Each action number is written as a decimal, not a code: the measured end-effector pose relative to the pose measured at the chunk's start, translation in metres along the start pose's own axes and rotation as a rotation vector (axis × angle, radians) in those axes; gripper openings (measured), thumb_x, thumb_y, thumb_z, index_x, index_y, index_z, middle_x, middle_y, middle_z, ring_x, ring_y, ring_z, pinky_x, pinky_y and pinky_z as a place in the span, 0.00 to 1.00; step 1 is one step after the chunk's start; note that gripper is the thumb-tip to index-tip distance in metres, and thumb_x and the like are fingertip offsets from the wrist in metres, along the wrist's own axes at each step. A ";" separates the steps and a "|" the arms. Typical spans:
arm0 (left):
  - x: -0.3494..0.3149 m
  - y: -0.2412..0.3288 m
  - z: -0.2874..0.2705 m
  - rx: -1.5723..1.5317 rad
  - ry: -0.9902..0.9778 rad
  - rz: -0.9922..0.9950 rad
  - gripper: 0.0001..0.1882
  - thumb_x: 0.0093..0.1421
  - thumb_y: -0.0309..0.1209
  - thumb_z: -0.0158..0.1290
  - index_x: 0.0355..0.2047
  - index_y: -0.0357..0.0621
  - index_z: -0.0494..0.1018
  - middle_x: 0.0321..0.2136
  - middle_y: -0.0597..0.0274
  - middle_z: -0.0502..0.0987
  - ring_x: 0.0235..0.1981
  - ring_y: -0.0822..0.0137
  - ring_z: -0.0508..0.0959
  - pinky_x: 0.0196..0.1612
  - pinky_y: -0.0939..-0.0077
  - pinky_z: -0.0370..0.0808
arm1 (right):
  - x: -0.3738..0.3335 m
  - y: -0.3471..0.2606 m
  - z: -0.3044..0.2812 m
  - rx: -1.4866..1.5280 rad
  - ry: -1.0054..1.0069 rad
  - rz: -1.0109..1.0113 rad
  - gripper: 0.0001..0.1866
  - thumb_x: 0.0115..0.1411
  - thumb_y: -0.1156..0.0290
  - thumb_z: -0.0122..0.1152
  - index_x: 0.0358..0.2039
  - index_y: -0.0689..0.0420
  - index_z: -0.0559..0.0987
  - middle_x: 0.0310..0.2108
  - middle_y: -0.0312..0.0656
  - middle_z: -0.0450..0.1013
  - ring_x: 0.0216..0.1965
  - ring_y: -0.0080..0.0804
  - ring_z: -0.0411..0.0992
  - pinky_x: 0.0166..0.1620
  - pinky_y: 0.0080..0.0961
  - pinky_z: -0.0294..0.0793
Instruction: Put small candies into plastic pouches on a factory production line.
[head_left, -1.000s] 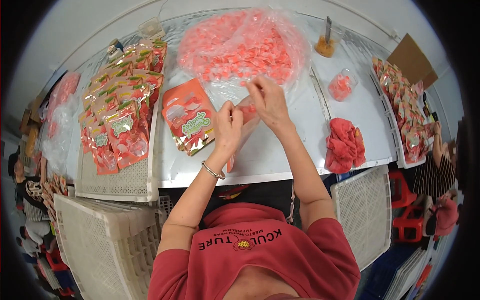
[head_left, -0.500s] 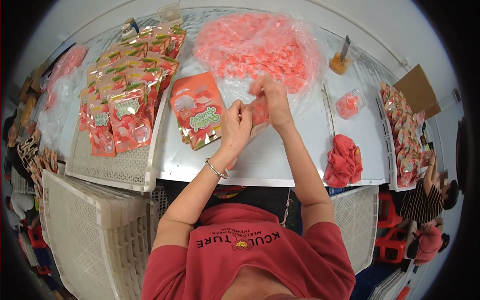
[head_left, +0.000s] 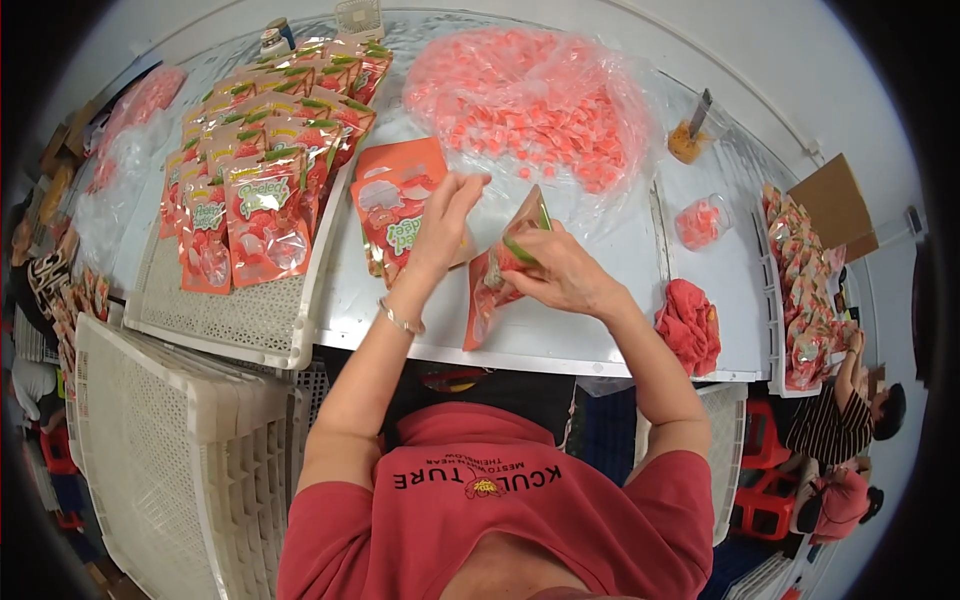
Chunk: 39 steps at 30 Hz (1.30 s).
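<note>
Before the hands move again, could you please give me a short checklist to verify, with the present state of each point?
1. Right hand grips the red pouch: ok.
2. Left hand is off that pouch: ok, it looks empty.
3. Pouch top is sealed: cannot tell.
4. Flat stacked pouches are in full view: not ok, the left hand covers part.
5. Red cloth is apart from the pouch: ok, it lies to the right.

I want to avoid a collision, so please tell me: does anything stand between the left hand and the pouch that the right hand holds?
Nothing visible stands between the left hand and the pouch in the right hand. The flat-pouch pile lies mostly left of the left hand.
</note>
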<state>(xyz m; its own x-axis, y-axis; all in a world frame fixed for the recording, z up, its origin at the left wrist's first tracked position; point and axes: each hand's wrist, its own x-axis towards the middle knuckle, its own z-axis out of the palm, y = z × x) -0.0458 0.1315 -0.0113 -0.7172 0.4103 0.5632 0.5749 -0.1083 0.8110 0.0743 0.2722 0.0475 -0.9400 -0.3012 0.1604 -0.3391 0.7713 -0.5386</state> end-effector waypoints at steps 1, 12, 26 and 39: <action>0.007 0.009 -0.002 -0.163 -0.077 -0.038 0.12 0.61 0.34 0.46 0.38 0.38 0.73 0.33 0.67 0.72 0.34 0.80 0.69 0.40 0.82 0.69 | 0.000 -0.014 -0.009 -0.020 -0.016 -0.102 0.08 0.50 0.70 0.60 0.28 0.60 0.72 0.24 0.47 0.68 0.29 0.43 0.68 0.40 0.34 0.64; -0.007 0.061 0.012 -0.141 -0.324 -0.171 0.20 0.64 0.40 0.45 0.24 0.34 0.73 0.14 0.72 0.68 0.20 0.81 0.64 0.23 0.81 0.64 | -0.025 -0.021 -0.042 -0.091 -0.188 0.075 0.26 0.40 0.56 0.71 0.32 0.62 0.74 0.32 0.48 0.71 0.37 0.46 0.69 0.41 0.34 0.67; -0.022 0.054 -0.030 -0.162 -0.206 -0.265 0.17 0.63 0.37 0.46 0.29 0.33 0.73 0.17 0.68 0.69 0.21 0.80 0.64 0.23 0.81 0.63 | -0.006 -0.037 -0.022 -0.261 0.305 -0.234 0.13 0.44 0.61 0.67 0.25 0.57 0.81 0.36 0.44 0.73 0.45 0.43 0.68 0.47 0.38 0.65; -0.034 0.054 -0.046 -0.275 -0.188 -0.319 0.11 0.54 0.26 0.56 0.38 0.34 0.76 0.27 0.65 0.79 0.27 0.79 0.74 0.31 0.84 0.71 | -0.001 -0.036 -0.020 0.342 0.323 0.200 0.14 0.48 0.73 0.66 0.35 0.61 0.75 0.39 0.42 0.75 0.36 0.27 0.74 0.32 0.21 0.73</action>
<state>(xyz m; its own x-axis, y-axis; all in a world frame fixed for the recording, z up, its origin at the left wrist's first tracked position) -0.0084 0.0695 0.0210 -0.7432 0.6163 0.2605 0.1929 -0.1755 0.9654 0.0867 0.2557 0.0835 -0.9673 0.0638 0.2454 -0.1706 0.5524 -0.8159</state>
